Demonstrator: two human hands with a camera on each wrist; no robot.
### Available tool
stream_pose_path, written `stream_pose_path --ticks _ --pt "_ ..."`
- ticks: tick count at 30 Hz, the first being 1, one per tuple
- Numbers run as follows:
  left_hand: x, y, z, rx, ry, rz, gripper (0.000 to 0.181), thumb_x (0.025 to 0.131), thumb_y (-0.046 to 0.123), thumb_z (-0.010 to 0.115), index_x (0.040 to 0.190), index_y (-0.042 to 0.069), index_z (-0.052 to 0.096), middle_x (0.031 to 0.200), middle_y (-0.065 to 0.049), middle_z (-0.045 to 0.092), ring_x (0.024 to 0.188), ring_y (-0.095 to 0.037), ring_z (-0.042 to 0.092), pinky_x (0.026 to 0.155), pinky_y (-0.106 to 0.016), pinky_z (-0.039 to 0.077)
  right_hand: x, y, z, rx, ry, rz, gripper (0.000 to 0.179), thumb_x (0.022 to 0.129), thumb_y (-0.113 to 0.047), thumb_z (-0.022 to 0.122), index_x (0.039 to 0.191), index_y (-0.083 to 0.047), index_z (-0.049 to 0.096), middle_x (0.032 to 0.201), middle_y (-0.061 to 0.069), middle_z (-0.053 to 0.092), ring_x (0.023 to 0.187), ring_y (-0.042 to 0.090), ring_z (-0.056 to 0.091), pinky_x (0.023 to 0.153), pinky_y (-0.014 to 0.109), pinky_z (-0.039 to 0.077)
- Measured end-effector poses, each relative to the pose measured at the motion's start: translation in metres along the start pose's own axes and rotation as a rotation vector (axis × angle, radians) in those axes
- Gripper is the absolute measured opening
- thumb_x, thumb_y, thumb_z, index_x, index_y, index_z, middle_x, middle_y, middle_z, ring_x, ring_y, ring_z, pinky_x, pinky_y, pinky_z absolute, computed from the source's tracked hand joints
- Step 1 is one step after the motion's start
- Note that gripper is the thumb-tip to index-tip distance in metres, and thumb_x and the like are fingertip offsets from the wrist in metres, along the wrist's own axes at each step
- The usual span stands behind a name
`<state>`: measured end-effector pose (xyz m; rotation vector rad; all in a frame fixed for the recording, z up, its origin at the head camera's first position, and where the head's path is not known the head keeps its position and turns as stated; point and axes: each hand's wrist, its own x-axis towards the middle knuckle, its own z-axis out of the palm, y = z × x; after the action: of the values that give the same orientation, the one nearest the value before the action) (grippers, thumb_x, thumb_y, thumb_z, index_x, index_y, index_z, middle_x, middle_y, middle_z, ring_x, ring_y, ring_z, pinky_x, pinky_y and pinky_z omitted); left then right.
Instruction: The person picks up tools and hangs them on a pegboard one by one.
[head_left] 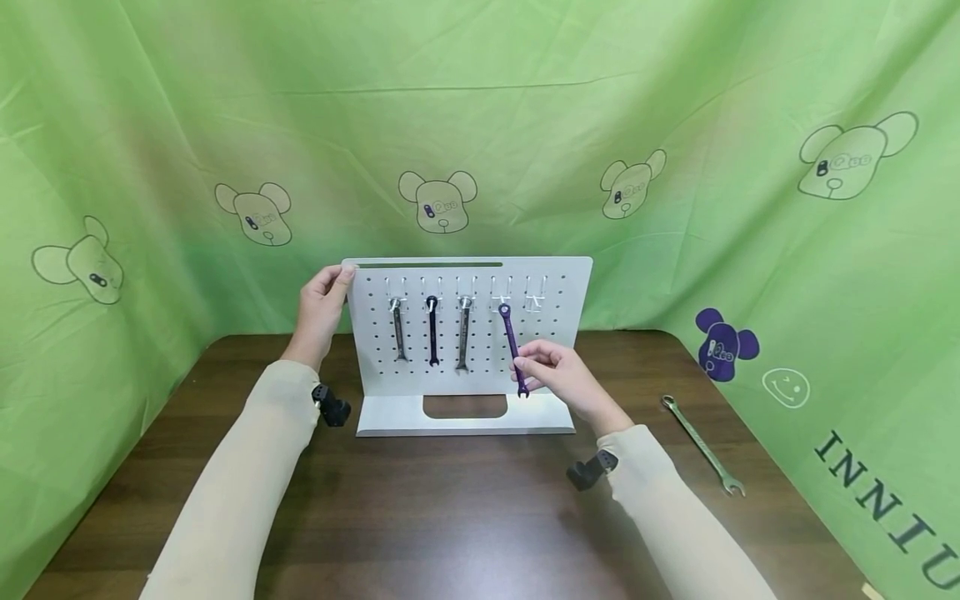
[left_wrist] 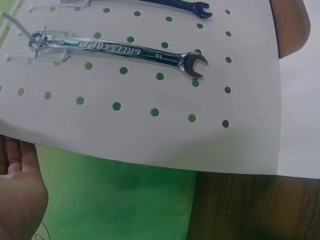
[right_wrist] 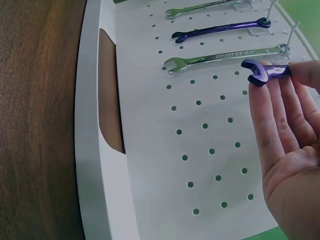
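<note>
A white pegboard stand point(head_left: 450, 273) is upright on the table. My left hand point(head_left: 318, 312) grips its upper left corner, thumb at the front edge and fingers behind. My right hand point(head_left: 558, 375) pinches a purple combination wrench point(head_left: 512, 340) near its lower, open end point(right_wrist: 256, 72). The ring end is up at the fourth hook from the left; whether it is on the hook cannot be told. To its left hang a silver wrench point(head_left: 399, 332), a dark purple wrench point(head_left: 432, 333) and another silver wrench point(head_left: 463, 335). The rightmost hook point(head_left: 534, 302) bears no wrench.
A silver combination wrench point(head_left: 702, 444) lies on the brown wooden table point(head_left: 450, 517), right of my right forearm. Green printed cloth point(head_left: 525, 125) hangs behind and along both sides. The stand's base has a cut-out slot point(head_left: 465, 407) at the front.
</note>
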<state>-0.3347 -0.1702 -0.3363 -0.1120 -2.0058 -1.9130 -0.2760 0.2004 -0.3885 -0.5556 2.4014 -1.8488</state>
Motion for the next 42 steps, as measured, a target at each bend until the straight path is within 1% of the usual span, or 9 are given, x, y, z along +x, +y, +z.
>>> stream_pose_path --ticks 6,11,16,18,21,25,30,37,42 --pt "0.000 0.001 0.000 0.003 -0.001 0.008 0.046 0.101 0.042 0.058 0.123 0.001 0.063 0.107 0.001 0.061 0.098 -0.013 0.055 0.092 -0.029 0.046 0.004 0.003 0.003 0.005 0.033 0.017 0.028 0.100 -0.013 0.063 0.116 0.010 0.060 0.111 0.034 0.064 0.091 0.023 0.069 0.079 0.035 0.059" --pt "-0.001 0.001 0.000 0.013 0.001 0.007 0.047 0.102 0.042 0.058 0.124 0.001 0.062 0.110 -0.001 0.060 0.099 -0.014 0.054 0.093 -0.030 0.046 0.008 0.005 0.006 -0.001 0.058 0.038 0.031 0.101 -0.013 0.061 0.122 0.010 0.058 0.113 0.029 0.065 0.093 0.017 0.067 0.083 0.032 0.057" --pt "-0.002 0.001 0.001 0.012 0.005 0.006 0.046 0.102 0.041 0.058 0.123 0.001 0.062 0.109 -0.001 0.060 0.098 -0.013 0.054 0.091 -0.029 0.046 0.010 0.007 0.008 -0.014 0.075 0.043 0.031 0.103 -0.013 0.058 0.124 0.010 0.059 0.117 0.025 0.065 0.104 0.026 0.063 0.088 0.031 0.052" --pt "-0.002 0.001 0.001 0.011 0.004 0.006 0.046 0.102 0.041 0.058 0.124 0.000 0.062 0.109 -0.001 0.060 0.098 -0.013 0.054 0.091 -0.029 0.046 0.011 0.008 0.009 -0.017 0.080 0.047 0.032 0.104 -0.013 0.057 0.125 0.010 0.059 0.119 0.026 0.064 0.107 0.029 0.062 0.090 0.032 0.051" --pt "-0.003 0.000 0.001 0.008 0.000 0.008 0.046 0.102 0.040 0.058 0.125 0.000 0.062 0.108 0.000 0.060 0.098 -0.013 0.054 0.093 -0.029 0.046 0.011 0.009 0.009 -0.017 0.077 0.051 0.032 0.104 -0.013 0.056 0.126 0.010 0.058 0.121 0.026 0.064 0.107 0.026 0.062 0.092 0.035 0.051" --pt "-0.004 0.000 0.001 0.010 -0.002 0.011 0.047 0.102 0.040 0.057 0.124 0.000 0.062 0.106 0.000 0.060 0.098 -0.013 0.054 0.094 -0.029 0.046 0.010 0.012 0.009 -0.015 0.077 0.062 0.033 0.104 -0.013 0.055 0.129 0.009 0.057 0.124 0.025 0.062 0.107 0.024 0.062 0.092 0.034 0.052" --pt "-0.003 0.001 0.001 0.004 0.007 0.018 0.045 0.102 0.039 0.058 0.123 -0.001 0.062 0.105 0.001 0.060 0.096 -0.012 0.054 0.091 -0.027 0.046 0.008 0.012 0.007 -0.006 0.082 0.069 0.033 0.105 -0.013 0.054 0.130 0.008 0.057 0.127 0.023 0.062 0.110 0.028 0.064 0.089 0.032 0.053" --pt "-0.003 0.001 0.001 -0.007 0.010 0.023 0.043 0.103 0.037 0.058 0.122 -0.001 0.062 0.104 0.002 0.060 0.096 -0.012 0.054 0.091 -0.027 0.046 0.006 0.010 0.006 -0.005 0.064 0.066 0.033 0.104 -0.014 0.056 0.129 0.007 0.057 0.125 0.024 0.063 0.111 0.029 0.064 0.094 0.043 0.052" --pt "-0.004 0.002 0.002 0.001 0.008 0.028 0.046 0.103 0.037 0.057 0.125 -0.004 0.061 0.104 0.001 0.060 0.096 -0.011 0.054 0.092 -0.028 0.046 0.005 0.009 0.005 -0.018 0.069 0.072 0.034 0.104 -0.016 0.056 0.129 0.007 0.057 0.123 0.023 0.064 0.108 0.027 0.065 0.090 0.036 0.054"
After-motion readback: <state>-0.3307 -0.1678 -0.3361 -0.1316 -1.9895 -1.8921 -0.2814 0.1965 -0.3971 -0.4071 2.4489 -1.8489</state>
